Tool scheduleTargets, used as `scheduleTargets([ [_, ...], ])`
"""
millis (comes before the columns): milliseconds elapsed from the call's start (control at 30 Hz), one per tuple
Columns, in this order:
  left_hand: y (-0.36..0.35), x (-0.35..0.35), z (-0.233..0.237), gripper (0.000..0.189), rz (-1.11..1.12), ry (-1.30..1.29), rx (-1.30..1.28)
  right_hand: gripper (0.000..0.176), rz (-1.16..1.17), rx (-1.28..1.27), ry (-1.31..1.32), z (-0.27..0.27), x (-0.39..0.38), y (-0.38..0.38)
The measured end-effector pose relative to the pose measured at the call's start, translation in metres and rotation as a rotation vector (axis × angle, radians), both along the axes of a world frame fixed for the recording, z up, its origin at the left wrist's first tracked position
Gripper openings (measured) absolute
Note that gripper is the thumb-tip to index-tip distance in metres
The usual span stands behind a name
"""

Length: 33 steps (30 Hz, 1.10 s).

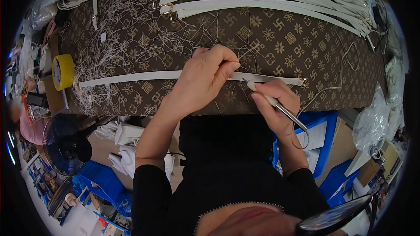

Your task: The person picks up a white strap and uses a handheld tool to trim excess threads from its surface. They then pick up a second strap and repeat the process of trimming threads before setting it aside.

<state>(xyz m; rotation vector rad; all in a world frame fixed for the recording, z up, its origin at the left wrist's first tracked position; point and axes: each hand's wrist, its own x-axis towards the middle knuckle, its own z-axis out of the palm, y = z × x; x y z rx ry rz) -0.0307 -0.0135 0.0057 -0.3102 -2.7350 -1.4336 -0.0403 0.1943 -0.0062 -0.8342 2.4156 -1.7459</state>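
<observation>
A narrow white strap [144, 77] lies lengthwise across the brown patterned cloth, with metal at its right end. My left hand [203, 76] rests over the middle of the strap, thumb and finger pinched just above it; what they pinch, perhaps a loose thread, is too small to make out. Closed around a pen-shaped tool [286, 113] with a pale front and a silver rear, my right hand [278, 102] is just right of the left. The tool's tip points at the strap close to my left fingertips. A thin cord hangs near my right wrist.
Cut threads [131, 30] are strewn over the cloth's left half. White straps with metal buckles [262, 6] lie in a bundle at the back right. A yellow tape roll [63, 72] stands at the left edge, above a black fan [68, 144]. Blue bins [326, 144] stand below the table.
</observation>
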Motion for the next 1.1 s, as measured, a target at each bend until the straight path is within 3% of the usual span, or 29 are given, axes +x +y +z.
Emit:
scheduleTargets([
  [67, -0.002, 0.002, 0.0, 0.013, 0.117, -0.254, 0.338, 0.018, -0.009, -0.018, -0.032, 0.0, 0.0, 0.002],
  [100, -0.004, 0.002, -0.002, 0.013, 0.117, -0.25, 0.336, 0.017, -0.021, -0.06, -0.046, 0.0, 0.0, 0.003],
  [167, -0.01, 0.003, -0.008, 0.02, 0.249, -0.22, 0.727, 0.015, -0.028, -0.105, -0.056, -0.002, 0.001, 0.005],
  [200, -0.014, 0.003, -0.006, 0.02, 0.251, -0.215, 0.725, 0.017, -0.089, -0.172, -0.146, -0.007, 0.004, 0.006],
  [267, -0.023, 0.004, 0.001, 0.027, 0.312, 0.116, 0.29, 0.018, -0.142, -0.241, -0.23, -0.01, 0.01, 0.01],
  [300, -0.025, 0.009, 0.01, 0.033, 0.26, 0.119, -0.086, 0.018, -0.168, -0.302, -0.246, -0.01, 0.012, 0.012],
  [333, -0.021, 0.013, 0.009, 0.033, 0.178, 0.126, -0.202, 0.018, -0.18, -0.368, -0.266, -0.01, 0.012, 0.011],
  [400, -0.007, 0.021, 0.003, 0.029, 0.105, 0.162, -0.391, 0.021, -0.211, -0.266, -0.062, -0.014, 0.009, 0.013],
  [567, 0.011, 0.025, -0.012, 0.014, 0.19, 0.267, -0.433, 0.022, -0.333, -0.054, 0.165, -0.013, -0.002, 0.012],
  [667, 0.014, 0.023, -0.019, 0.012, 0.132, 0.301, -0.514, 0.021, -0.306, 0.088, 0.142, -0.018, -0.009, 0.009],
  [800, 0.012, 0.019, -0.014, 0.014, 0.042, 0.22, -0.367, 0.021, -0.311, 0.253, 0.297, -0.01, -0.01, 0.001],
  [900, 0.018, 0.017, -0.011, 0.013, 0.008, 0.276, -0.423, 0.02, -0.359, 0.176, 0.262, -0.011, -0.01, 0.003],
  [967, 0.019, 0.018, -0.002, 0.011, -0.105, 0.06, -0.193, 0.02, -0.359, 0.205, 0.281, -0.015, -0.012, 0.009],
  [1033, 0.017, 0.02, 0.011, 0.013, -0.108, 0.077, -0.179, 0.02, -0.364, 0.241, 0.294, -0.013, -0.015, 0.019],
  [1100, 0.006, 0.022, 0.027, 0.017, -0.112, 0.091, -0.164, 0.02, -0.358, 0.228, 0.463, -0.009, -0.022, 0.031],
])
